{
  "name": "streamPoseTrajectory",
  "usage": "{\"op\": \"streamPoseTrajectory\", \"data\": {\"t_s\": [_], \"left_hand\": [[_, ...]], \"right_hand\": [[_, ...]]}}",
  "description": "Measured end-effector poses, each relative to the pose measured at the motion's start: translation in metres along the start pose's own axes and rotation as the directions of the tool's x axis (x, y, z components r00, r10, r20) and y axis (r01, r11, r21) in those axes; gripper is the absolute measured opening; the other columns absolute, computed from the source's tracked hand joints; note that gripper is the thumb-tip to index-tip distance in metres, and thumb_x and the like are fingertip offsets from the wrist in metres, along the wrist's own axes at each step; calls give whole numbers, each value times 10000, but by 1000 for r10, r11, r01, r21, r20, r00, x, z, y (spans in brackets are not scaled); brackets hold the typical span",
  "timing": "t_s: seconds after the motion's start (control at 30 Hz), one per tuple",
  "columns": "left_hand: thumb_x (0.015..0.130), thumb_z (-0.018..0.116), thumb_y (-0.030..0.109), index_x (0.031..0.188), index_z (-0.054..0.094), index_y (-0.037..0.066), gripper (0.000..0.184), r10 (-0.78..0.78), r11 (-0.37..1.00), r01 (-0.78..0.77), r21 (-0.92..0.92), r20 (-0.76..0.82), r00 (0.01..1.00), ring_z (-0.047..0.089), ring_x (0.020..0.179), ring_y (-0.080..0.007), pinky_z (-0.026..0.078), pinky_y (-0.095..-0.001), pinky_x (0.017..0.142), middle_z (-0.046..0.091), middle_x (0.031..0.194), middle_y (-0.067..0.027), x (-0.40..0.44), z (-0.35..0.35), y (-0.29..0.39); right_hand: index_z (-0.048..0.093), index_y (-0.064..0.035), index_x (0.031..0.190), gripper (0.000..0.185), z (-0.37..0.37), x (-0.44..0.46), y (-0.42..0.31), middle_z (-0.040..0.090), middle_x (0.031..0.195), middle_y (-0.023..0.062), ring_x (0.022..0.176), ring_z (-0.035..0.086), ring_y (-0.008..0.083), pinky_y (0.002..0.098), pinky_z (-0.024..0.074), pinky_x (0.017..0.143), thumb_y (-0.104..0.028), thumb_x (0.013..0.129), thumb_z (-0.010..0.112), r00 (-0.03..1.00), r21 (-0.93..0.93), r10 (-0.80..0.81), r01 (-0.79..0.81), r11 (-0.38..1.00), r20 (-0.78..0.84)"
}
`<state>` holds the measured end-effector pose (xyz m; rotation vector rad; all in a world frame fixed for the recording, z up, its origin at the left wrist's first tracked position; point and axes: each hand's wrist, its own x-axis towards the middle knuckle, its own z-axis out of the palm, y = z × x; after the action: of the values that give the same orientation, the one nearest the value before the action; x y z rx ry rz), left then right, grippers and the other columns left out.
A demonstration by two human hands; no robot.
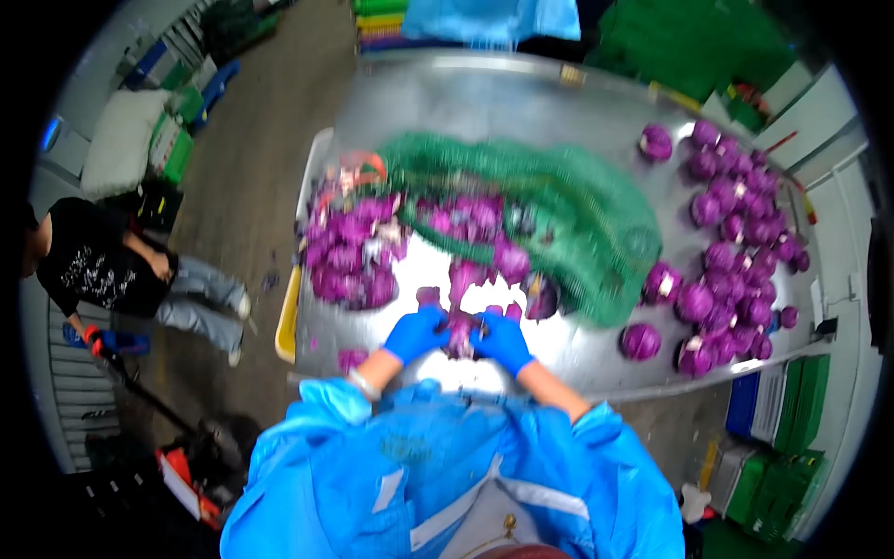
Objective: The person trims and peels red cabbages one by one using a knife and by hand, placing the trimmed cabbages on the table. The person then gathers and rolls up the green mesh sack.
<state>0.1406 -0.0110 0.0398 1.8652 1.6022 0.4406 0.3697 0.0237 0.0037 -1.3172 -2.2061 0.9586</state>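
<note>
Between my two blue-gloved hands, near the front edge of the metal table [596, 363], is a purple piece of red cabbage [460, 337]. My left hand [416, 334] grips it from the left with fingers curled. From the right side my right hand [504, 341] closes on the same cabbage; its fingertips are partly hidden. Loose purple leaves [470, 277] lie just beyond my hands. A dark-purple cabbage [542, 296] sits beyond my right hand, close to a green mesh net bag [596, 233] spread across the table.
Several whole red cabbages [722, 289] crowd the table's right end. A heap of purple leaves [349, 256] is at the left, beside a yellow-edged bin [290, 317]. On the floor at left, a person in a dark shirt [102, 261] holds a handle [98, 341]. Green crates [782, 484] stand at right.
</note>
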Motion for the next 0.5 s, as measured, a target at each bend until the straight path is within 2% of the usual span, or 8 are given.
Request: {"op": "streamPoseTrajectory", "data": {"t_s": [0.07, 0.13, 0.23, 0.27, 0.33, 0.4, 0.43, 0.5], "left_hand": [[768, 672, 319, 958, 646, 118, 278, 49, 993, -55, 100, 61, 997, 631, 818, -357, 516, -435, 716, 630, 894, -151, 3, -7, -1], [756, 660, 294, 914, 649, 119, 235, 88, 994, -88, 64, -10, 996, 625, 797, -357, 509, -449, 701, 626, 890, -153, 2, -8, -1], [761, 643, 267, 893, 686, 123, 199, -38, 999, 32, -26, -256, 966, 631, 774, -363, 508, -461, 680, 635, 832, -167, 6, 2, -16], [766, 637, 253, 887, 696, 117, 191, -105, 989, 127, 71, -258, 961, 635, 775, -364, 511, -460, 680, 634, 807, -181, 15, 13, -45], [771, 643, 259, 838, 685, 107, 171, -289, 948, 313, 63, -247, 925, 631, 759, -364, 506, -470, 674, 633, 788, -176, 15, 23, -76], [779, 650, 267, 875, 673, 110, 185, -269, 953, 302, 41, -351, 897, 634, 774, -360, 506, -468, 680, 647, 812, -164, 7, 29, -75], [817, 656, 293, 977, 652, 123, 234, -236, 963, 271, 16, -442, 865, 646, 788, -339, 516, -442, 704, 653, 849, -144, 6, 33, -70], [839, 658, 322, 1035, 628, 129, 276, -368, 925, 277, -260, -433, 823, 655, 804, -323, 521, -422, 721, 654, 881, -136, -6, 18, -21]], "right_hand": [[653, -110, 1121, 467, -9, -2, -14, 656, 824, 139, 732, 663, 292, 397, 529, 664, -338, 720, 721, 1000, -1, -17, 17, 1000, 13], [653, -112, 1074, 441, -16, -1, -22, 642, 808, 156, 731, 656, 327, 413, 523, 653, -373, 724, 712, 1000, -1, -8, 8, 1000, 23], [663, -110, 1050, 421, -13, -3, -17, 655, 821, 160, 739, 659, 337, 420, 526, 652, -396, 743, 697, 999, -83, -32, 33, 996, 10], [668, -112, 1044, 410, -9, -2, -14, 660, 815, 155, 731, 660, 334, 418, 527, 651, -398, 751, 693, 999, -137, -47, 47, 989, 3], [683, -121, 1028, 383, -17, -1, -28, 666, 795, 138, 705, 660, 324, 413, 529, 642, -399, 765, 681, 1000, -112, -16, 17, 994, 14], [697, -145, 1022, 347, -13, -4, -24, 663, 765, 128, 685, 658, 309, 410, 524, 622, -385, 774, 670, 996, -136, -85, 80, 987, -31], [694, -136, 994, 327, -14, -2, -25, 659, 752, 131, 676, 656, 310, 411, 522, 616, -374, 771, 676, 998, -144, -56, 54, 988, -12], [682, -117, 941, 297, -10, -8, -21, 651, 728, 137, 662, 653, 311, 410, 518, 603, -356, 763, 687, 1000, -145, 4, -5, 989, -12]]}}
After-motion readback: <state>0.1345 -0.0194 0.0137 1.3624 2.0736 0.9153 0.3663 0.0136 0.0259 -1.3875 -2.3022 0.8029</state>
